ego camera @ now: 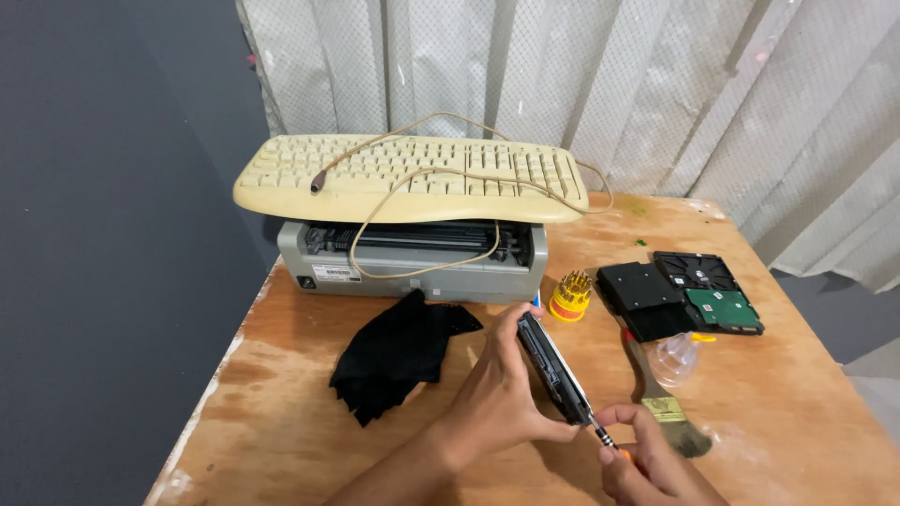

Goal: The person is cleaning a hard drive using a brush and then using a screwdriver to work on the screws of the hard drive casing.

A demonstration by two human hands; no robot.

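Observation:
My left hand (495,398) grips a slim black and silver drive (553,367) held on its edge above the wooden table (281,412). My right hand (647,464) holds a small screwdriver (602,435) with an orange handle, and its tip touches the near corner of the drive. A crumpled black cloth (398,351) lies just left of my left hand.
A yellowed keyboard (408,173) with its loose cable rests on a grey printer (412,258) at the back. A yellow screwdriver-bit holder (570,295), two black hard drives (680,290), a paintbrush (661,398) and a clear plastic bulb (677,356) lie to the right. Curtains hang behind.

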